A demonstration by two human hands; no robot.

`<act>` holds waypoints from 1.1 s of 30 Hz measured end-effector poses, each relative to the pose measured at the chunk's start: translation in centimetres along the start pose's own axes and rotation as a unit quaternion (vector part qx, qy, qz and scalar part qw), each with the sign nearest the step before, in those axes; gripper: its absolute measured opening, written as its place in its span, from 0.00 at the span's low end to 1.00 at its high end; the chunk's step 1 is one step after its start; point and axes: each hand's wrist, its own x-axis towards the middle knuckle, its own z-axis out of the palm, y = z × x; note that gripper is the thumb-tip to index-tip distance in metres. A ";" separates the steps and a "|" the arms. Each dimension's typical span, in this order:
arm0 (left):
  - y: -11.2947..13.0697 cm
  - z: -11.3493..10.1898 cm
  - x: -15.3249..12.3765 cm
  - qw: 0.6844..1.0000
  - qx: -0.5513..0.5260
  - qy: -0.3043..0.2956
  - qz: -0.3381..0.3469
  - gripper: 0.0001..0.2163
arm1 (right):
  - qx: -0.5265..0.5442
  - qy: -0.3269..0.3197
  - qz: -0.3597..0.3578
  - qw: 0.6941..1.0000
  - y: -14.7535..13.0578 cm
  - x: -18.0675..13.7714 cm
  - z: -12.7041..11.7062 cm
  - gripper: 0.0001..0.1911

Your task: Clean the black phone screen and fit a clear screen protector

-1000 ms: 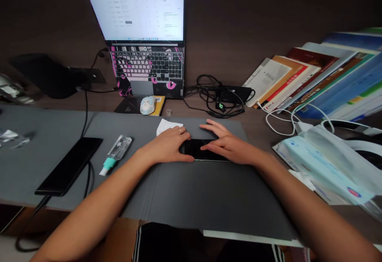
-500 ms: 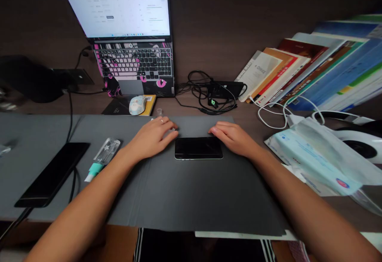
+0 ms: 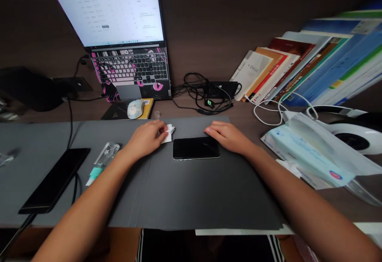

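A black smartphone with a dark screen lies flat on the grey desk mat, its long side facing me. My left hand, just left of the phone, is closed on a crumpled white tissue that pokes out past the thumb and fingers. At the phone's upper right corner rests my right hand, its fingers curled together and nothing showing in them. The thumb tip is close to the phone's top edge; whether it touches is unclear.
An open laptop stands behind, with a mouse before it. Left lie another phone and a clear spray bottle. To the right are leaning books, a blue tissue pack, white headphones and tangled black cables.
The white tissue, mostly hidden behind my left hand before, now shows in its grip, and the left fingers have drawn in around it. My right hand stays by the phone's corner. The view has shifted slightly.
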 end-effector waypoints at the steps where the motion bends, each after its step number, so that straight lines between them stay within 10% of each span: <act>1: 0.3 -0.1 -0.1 1.000 -0.020 0.010 0.009 0.05 | 0.000 -0.002 0.001 1.000 0.0 0.0 0.0 0.24; 11: 3.2 1.6 -0.4 0.986 -0.053 -0.052 0.148 0.07 | -0.011 -0.011 0.003 1.000 -0.3 0.1 -0.1 0.24; 33: 4.3 1.9 -0.7 0.970 -0.078 -0.055 0.225 0.11 | 0.000 0.022 -0.095 0.995 -1.8 -0.1 -0.2 0.18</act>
